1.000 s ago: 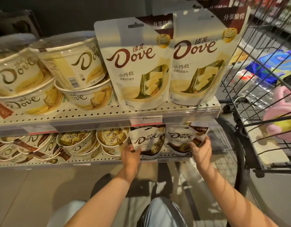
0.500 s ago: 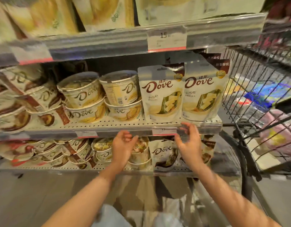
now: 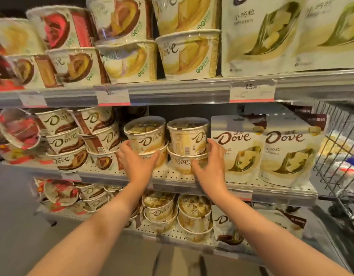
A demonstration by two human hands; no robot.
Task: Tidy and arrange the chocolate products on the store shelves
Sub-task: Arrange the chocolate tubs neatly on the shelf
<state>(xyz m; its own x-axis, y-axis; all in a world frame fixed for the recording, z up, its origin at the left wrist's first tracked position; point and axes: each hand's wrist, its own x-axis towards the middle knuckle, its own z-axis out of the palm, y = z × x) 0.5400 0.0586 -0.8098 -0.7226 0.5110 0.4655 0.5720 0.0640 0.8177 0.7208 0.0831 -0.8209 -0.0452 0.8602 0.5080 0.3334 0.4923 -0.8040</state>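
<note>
Three shelves [image 3: 192, 92]; four cream tubs [image 3: 146, 136] between two hands [image 3: 137, 162]; two pouches [image 3: 237, 150] beside them.

Both hands have risen from the bottom shelf to the middle shelf [image 3: 172, 174]; left hand [image 3: 137, 163] and right hand [image 3: 211, 163] now cup two stacked tub pairs [image 3: 166, 144]
</note>
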